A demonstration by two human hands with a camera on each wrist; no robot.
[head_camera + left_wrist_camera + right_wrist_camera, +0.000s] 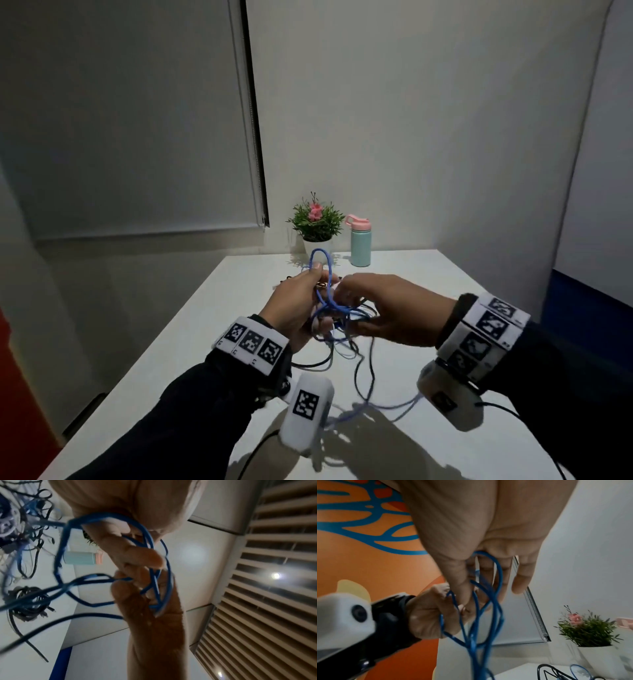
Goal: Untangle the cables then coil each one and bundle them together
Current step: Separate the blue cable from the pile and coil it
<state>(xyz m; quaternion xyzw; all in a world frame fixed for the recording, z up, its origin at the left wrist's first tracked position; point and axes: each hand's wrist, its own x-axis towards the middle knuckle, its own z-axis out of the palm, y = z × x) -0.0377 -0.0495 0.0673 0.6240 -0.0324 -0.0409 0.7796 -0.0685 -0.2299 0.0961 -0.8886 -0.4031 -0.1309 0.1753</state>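
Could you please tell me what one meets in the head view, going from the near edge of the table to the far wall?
Loose cable strands lying on the table → the left hand and right hand holding the blue cable → the potted plant and the water bottle, side by side.

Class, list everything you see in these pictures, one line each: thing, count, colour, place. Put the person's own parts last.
blue cable: one, blue, loops held up between both hands
dark cables: several, count unclear, black and grey, tangled on the table below the hands
table: one, white
potted plant: one, green with pink flowers, white pot, far table edge
bottle: one, mint with pink lid, right of the plant
left hand: grips blue loops
right hand: pinches the blue cable
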